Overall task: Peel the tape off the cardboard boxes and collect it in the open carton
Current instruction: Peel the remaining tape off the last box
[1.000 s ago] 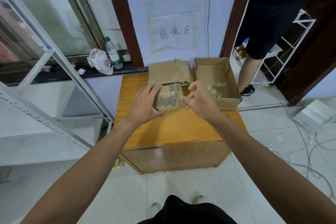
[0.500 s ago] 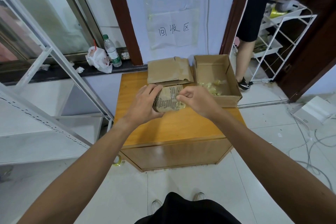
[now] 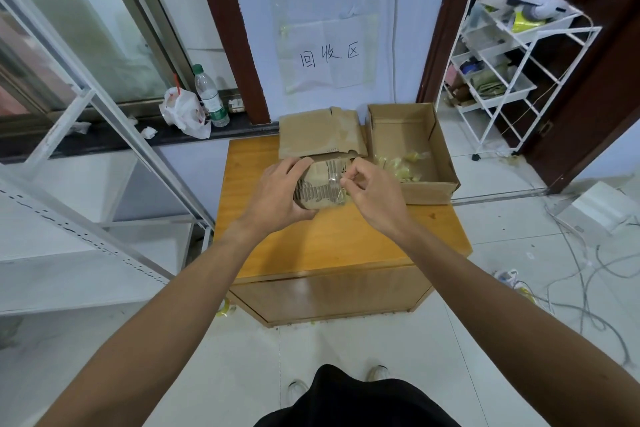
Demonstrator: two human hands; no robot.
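Note:
A small torn cardboard box (image 3: 320, 185) rests on the wooden cabinet top (image 3: 332, 236), its surface stripped to corrugation in places. My left hand (image 3: 277, 192) clamps its left side. My right hand (image 3: 372, 192) pinches a strip of clear tape (image 3: 335, 180) at the box's right edge. A flattened cardboard piece (image 3: 320, 132) lies just behind. To the right stands the open carton (image 3: 445, 163), with several crumpled yellowish tape scraps (image 3: 401, 165) inside.
A white wire shelf rack (image 3: 512, 55) stands in the doorway at right. Cables (image 3: 588, 288) trail over the tiled floor. A water bottle (image 3: 211, 99) and plastic bag (image 3: 183, 113) sit on the dark sill at left, beside a metal frame (image 3: 114, 121).
The person who stood in the doorway has gone from view. My right hand has shifted slightly along the box's right edge, still pinching the tape. My left hand keeps its hold.

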